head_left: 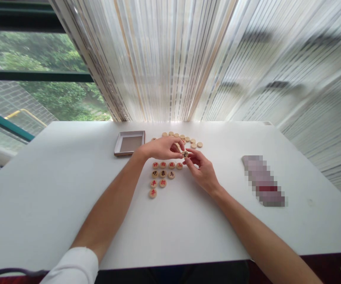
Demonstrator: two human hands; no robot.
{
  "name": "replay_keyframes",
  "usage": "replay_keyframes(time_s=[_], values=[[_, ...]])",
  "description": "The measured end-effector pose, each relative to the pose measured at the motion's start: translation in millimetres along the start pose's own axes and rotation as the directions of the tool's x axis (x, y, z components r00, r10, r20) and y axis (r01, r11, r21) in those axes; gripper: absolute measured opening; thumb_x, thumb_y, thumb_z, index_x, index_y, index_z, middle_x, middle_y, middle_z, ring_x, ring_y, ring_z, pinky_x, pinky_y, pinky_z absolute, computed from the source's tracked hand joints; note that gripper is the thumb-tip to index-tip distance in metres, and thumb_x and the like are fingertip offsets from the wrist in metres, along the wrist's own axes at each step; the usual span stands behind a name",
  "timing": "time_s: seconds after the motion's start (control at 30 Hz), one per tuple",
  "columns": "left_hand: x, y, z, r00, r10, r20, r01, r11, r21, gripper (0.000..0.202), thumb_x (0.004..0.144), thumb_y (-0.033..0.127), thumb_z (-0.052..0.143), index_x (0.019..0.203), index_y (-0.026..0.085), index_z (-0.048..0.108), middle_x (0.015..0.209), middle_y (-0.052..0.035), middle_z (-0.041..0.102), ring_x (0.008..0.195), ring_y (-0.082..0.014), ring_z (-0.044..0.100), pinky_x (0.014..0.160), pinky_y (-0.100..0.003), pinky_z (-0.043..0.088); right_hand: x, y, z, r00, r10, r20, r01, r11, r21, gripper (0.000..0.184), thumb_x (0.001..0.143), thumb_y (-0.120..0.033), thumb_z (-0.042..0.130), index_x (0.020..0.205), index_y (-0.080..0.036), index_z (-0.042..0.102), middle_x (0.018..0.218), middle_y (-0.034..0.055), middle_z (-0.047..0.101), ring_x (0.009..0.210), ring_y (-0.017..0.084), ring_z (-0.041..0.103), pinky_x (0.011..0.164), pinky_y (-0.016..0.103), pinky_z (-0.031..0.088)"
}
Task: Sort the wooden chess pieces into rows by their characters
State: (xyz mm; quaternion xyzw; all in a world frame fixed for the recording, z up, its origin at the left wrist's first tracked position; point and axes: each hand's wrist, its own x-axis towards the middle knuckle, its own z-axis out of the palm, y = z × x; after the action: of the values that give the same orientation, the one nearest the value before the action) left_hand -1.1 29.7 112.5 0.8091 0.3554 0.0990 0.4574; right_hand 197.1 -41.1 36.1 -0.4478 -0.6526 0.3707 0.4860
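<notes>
Table (188,232) bears an open shallow box (131,144), brown bottom showing. Beside it, the left hand (165,147) and right hand (202,170) together pinch a black-lettered disc (185,154) beyond four rows of discs (162,174), a red 相 and black 马 readable.

Left grip (167,147), right grip (201,169) close together, fingers (194,152) curled.

With our left hand (165,147) and our right hand (201,167) we hold together one black-marked round piece (185,154) over the white worktop (185,232). Nearer to us, pieces (162,174) with red or black signs lie in rows; at the left is a shallow open box (131,144).
</notes>
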Motion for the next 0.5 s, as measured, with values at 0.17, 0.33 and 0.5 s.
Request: replay_keyframes(time_s=[0.17,0.33,0.5], values=[[-1.0,3.5,-0.7,1.000,-0.009,0.013,0.009,1.000,0.011,0.030,0.085,0.040,0.065,0.107,0.020,0.059,0.097,-0.0066,0.074,0.091,-0.0194,0.070,0.071,-0.028,0.051,-0.3,-3.7,0.2,0.999,-0.035,0.014,0.034,0.999,0.017,0.027,0.093,-0.037,0.062,0.117,-0.024,0.059,0.101,0.0054,0.071,0.084,0.019,0.073,0.081,0.035,0.059],[-5.4,6.3,-3.4,0.993,-0.117,-0.023,0.119,0.972,0.202,0.044,0.071,0.048,0.074,0.105,0.022,0.061,0.107,-0.0056,0.070,0.091,-0.0203,0.066,0.069,-0.027,0.046,0.5,-2.3,0.1,0.999,-0.031,-0.012,0.031,1.000,0.006,0.027,0.092,-0.037,0.062,0.116,-0.024,0.059,0.099,0.0056,0.070,0.083,0.019,0.072,0.081,0.036,0.059],[-5.1,2.1,1.0,0.948,-0.319,-0.003,0.291,0.861,0.417,0.056,0.053,0.053,0.081,0.097,0.024,0.061,0.099,-0.0027,0.068,0.080,-0.0207,0.062,0.061,-0.027,0.039,0.9,-1.7,0.0,0.999,-0.015,-0.037,0.014,1.000,-0.007,0.029,0.090,-0.039,0.063,0.115,-0.024,0.060,0.097,0.0063,0.069,0.081,0.020,0.072,0.079,0.036,0.060]])
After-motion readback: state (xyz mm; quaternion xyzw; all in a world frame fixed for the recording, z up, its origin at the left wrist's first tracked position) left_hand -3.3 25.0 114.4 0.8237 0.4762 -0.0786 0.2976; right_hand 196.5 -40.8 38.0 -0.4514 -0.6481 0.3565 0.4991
